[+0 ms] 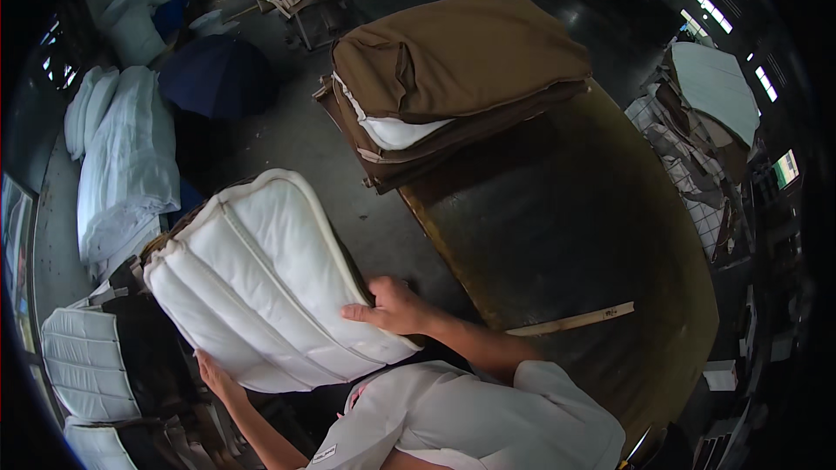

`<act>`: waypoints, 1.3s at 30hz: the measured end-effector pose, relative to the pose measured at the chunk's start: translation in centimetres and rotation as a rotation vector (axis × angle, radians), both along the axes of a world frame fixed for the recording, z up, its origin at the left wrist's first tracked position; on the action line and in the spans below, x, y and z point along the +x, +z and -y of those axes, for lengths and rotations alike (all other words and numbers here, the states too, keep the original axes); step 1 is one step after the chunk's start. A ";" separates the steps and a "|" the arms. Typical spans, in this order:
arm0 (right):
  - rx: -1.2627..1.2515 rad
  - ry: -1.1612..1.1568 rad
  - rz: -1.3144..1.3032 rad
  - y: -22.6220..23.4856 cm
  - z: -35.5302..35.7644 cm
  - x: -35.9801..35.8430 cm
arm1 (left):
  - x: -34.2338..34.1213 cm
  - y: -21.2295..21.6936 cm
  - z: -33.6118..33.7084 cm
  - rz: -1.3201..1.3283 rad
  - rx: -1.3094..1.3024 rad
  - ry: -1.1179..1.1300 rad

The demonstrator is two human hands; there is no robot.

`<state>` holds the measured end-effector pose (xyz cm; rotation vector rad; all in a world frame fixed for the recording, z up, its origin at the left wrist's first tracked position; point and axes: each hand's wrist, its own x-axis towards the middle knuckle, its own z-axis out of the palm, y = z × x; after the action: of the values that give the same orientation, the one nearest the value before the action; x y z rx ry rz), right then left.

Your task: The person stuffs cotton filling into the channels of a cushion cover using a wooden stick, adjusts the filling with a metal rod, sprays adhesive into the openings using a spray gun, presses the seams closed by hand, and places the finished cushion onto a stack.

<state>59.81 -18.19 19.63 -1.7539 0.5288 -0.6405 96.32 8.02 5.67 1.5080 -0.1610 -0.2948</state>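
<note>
A white padded cushion cover [261, 287] with stitched channels and a piped rim is held up in front of me, to the left of the table. My right hand [394, 305] grips its right edge, the thumb on the white face and the fingers behind. At the lower left edge, my left hand [214, 378] is closed on the same cover, its fingers partly hidden behind the fabric. A brown edge of the cover shows along its far left side.
Brown fabric covers [470, 52] lie stacked on the far end of a dark table [575, 235]. A wooden strip [575, 319] rests near its front. White padded pieces [90, 365] stand at left, near white wrapped rolls [129, 157] and a dark umbrella [218, 74]. More fabric [714, 91] is piled at right.
</note>
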 end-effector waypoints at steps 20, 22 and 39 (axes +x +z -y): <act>0.030 -0.083 -0.001 5.5 27.0 6.9 | 19.2 20.1 43.3 0.642 0.083 -0.198; 0.099 -0.121 0.128 7.0 27.0 6.8 | 20.9 21.7 49.5 0.754 0.156 -0.254; -0.030 -0.424 0.099 3.0 30.4 18.7 | -25.1 43.0 85.8 1.726 -1.145 -1.092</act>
<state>78.50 -48.63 22.66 -1.6385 0.8355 -1.0301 71.25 -77.75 48.71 0.0043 -2.1167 0.3312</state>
